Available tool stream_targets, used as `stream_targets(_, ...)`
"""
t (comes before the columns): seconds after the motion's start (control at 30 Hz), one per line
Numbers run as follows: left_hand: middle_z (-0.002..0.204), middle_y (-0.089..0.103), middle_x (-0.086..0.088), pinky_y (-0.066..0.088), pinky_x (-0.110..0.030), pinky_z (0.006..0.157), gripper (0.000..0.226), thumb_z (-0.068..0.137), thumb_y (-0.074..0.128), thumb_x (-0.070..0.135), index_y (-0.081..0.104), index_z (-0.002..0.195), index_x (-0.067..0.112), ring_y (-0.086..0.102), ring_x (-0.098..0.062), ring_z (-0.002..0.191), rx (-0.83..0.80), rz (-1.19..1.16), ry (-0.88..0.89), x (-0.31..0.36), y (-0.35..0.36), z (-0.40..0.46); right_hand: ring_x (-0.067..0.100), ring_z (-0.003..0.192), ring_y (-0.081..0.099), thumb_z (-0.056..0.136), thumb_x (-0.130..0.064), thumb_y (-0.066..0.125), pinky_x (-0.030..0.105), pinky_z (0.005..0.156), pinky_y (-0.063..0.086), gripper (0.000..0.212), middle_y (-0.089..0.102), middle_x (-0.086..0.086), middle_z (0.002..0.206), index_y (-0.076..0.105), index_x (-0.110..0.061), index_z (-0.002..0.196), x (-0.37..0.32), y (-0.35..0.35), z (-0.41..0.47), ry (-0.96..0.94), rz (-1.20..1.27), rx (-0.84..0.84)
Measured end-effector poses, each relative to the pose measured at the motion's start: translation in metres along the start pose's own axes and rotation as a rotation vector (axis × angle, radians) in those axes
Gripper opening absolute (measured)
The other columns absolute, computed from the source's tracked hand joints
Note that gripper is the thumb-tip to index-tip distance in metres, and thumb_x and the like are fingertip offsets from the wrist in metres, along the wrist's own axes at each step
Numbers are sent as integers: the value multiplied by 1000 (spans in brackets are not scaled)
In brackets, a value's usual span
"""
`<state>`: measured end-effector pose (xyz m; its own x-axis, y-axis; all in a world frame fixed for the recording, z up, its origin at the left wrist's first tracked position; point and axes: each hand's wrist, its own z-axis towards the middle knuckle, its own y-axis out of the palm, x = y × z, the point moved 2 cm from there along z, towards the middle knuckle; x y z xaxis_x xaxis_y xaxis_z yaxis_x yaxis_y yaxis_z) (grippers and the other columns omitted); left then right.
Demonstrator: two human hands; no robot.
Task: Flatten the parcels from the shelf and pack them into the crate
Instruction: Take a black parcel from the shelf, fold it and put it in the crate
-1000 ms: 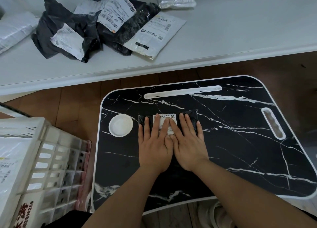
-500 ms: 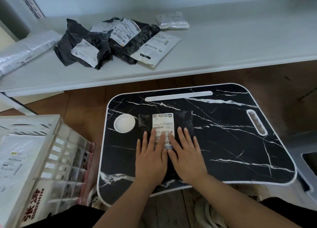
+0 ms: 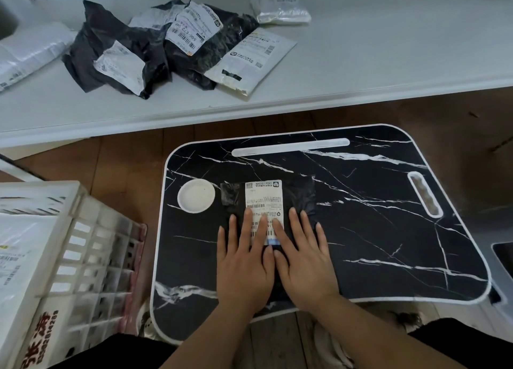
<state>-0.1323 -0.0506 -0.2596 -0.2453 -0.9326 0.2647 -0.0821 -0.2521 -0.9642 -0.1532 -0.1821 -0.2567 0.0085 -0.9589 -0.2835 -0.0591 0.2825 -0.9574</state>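
Observation:
A flat black parcel (image 3: pixel 301 193) with a white shipping label lies on the black marble-patterned lap table (image 3: pixel 388 230). My left hand (image 3: pixel 244 263) and my right hand (image 3: pixel 305 260) press flat on its near half, side by side, fingers straight and spread. The label's far half shows beyond my fingertips. A white slatted crate (image 3: pixel 91 257) stands at the left with a white parcel (image 3: pixel 16 263) inside. Several crumpled black and white parcels (image 3: pixel 155 46) lie on the white shelf (image 3: pixel 388 57) behind the table.
A round white cup recess (image 3: pixel 196 195) sits left of the parcel on the table. A long white slot (image 3: pixel 290 147) runs along the table's far edge and a handle cutout (image 3: pixel 424 193) is at the right. Brown wooden floor shows around the table.
Both flat hands have slid toward me along the parcel, uncovering more of the label. The view has shifted slightly.

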Motion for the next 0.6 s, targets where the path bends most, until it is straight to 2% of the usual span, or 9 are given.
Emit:
stream_targets(0.23,161,13,-3,13,-50,115,60,94,27,40,20,152,25,13,-29,147,-17,15,4,-1,2,1,24,149,9,100,-45,22,48,116,11,54,14,6,161,18,-31,152,1,2,1,-13,-13,4)
stream_targets(0.37,160,17,-3,12,-50,114,59,94,27,40,24,152,25,17,-29,146,-24,13,3,-2,0,3,24,149,10,99,-47,20,48,115,9,55,15,6,161,20,-30,151,1,1,2,-7,-11,-40)
stream_targets(0.4,160,18,-3,12,-50,114,59,95,27,41,24,151,25,18,-29,146,-35,15,2,-3,0,3,24,149,8,99,-50,16,47,115,7,56,12,6,161,19,-30,151,1,0,2,-8,-13,-61)
stream_targets(0.47,159,17,-3,11,-49,114,58,95,24,43,22,151,25,19,-29,146,-46,8,9,-3,-2,2,19,149,-7,94,-61,-5,45,118,-1,65,-3,1,162,6,-33,151,1,-5,2,-32,3,-87)
stream_targets(0.53,160,4,0,4,-46,117,60,95,16,49,11,152,29,9,-28,148,-75,-21,29,-5,-6,3,13,145,-24,80,-70,-21,42,119,-9,75,-21,-5,158,-9,-38,147,5,-9,2,-48,74,-142)
stream_targets(0.6,160,-7,2,2,-42,120,64,91,11,57,2,150,35,-2,-24,149,-86,-100,7,-7,-15,0,10,145,-24,79,-76,-13,39,120,-8,79,-23,-7,158,-8,-39,148,9,-18,-1,-29,160,-132)
